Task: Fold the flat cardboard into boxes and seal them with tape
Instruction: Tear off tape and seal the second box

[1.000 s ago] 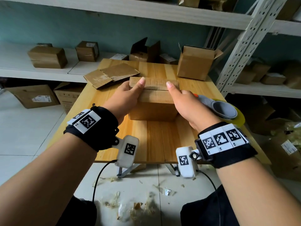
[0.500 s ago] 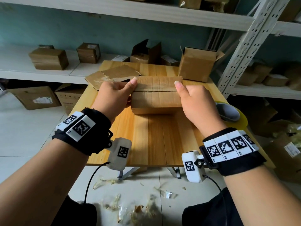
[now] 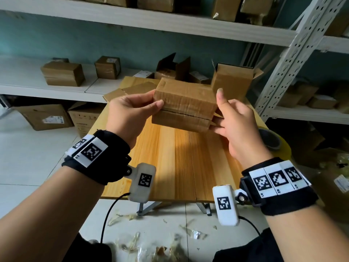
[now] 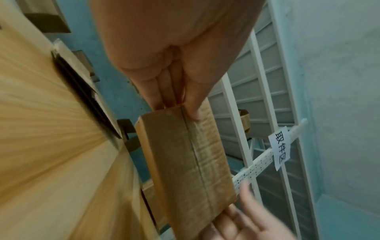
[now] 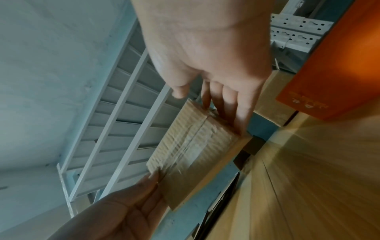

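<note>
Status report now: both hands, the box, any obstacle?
Left hand grips box at its left end. Right hand supports right end, fingers straight. Box held above table, seam closed. No obstacle seen.

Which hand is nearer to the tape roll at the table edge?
Right. The right hand is just beside the tape roll, holding the box's right end; the left hand grips the far left end.

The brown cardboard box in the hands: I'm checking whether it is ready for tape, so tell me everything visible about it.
The small brown corrugated cardboard box is folded into a block and held up above the wooden table, tilted. Two flaps meet along a seam that faces the head camera; whether it is taped is unclear. The left hand grips its left end, thumb on the front. The right hand supports its right end with straight fingers.
</note>
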Demonstrator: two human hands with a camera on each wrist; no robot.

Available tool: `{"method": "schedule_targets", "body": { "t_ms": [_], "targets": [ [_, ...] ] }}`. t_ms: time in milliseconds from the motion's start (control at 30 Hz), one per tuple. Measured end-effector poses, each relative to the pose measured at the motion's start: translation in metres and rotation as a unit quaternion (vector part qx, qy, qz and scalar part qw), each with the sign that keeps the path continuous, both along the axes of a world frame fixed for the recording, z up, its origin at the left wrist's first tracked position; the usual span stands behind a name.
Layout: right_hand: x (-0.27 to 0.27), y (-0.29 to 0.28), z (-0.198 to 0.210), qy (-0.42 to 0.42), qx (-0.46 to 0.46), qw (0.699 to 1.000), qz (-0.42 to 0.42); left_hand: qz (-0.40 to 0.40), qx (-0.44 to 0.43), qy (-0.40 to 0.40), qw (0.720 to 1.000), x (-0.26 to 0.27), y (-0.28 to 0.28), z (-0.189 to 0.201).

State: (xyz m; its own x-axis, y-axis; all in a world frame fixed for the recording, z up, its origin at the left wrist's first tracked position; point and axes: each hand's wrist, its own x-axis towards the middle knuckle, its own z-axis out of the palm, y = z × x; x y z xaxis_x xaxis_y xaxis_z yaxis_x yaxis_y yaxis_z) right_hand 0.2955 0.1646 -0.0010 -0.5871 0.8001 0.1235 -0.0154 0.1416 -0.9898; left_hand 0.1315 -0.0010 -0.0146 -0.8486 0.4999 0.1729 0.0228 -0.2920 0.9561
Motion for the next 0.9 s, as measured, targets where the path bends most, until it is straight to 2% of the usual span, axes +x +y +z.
{"method": "schedule_targets", "body": {
  "t_ms": [200,300,433,500,667,767,900],
  "targets": [
    [-0.003,0.002,-0.007,0.001,-0.024,1.000,-0.014,-0.025,-0.005,-0.045,0.999,0.005,0.000,0.004],
    [-0.003,0.003,-0.009,-0.011,-0.004,1.000,0.008,-0.009,-0.017,-0.060,0.998,0.004,0.001,0.000],
    [-0.002,0.003,-0.008,-0.048,0.054,0.997,0.021,-0.004,-0.077,-0.040,0.996,0.001,0.004,-0.006],
    [-0.003,0.002,-0.009,-0.064,0.039,0.997,0.029,-0.006,-0.073,-0.058,0.996,0.001,0.005,-0.007],
    [-0.005,0.002,-0.010,-0.066,-0.006,0.997,0.038,-0.051,-0.035,-0.169,0.984,-0.011,0.005,-0.007],
    [-0.004,0.002,-0.008,-0.044,-0.024,0.997,0.058,-0.053,-0.034,-0.180,0.982,-0.015,0.007,-0.012],
    [-0.006,-0.002,-0.009,-0.061,-0.036,0.995,0.071,-0.058,-0.059,-0.184,0.979,-0.015,0.011,-0.019]
  ]
}}
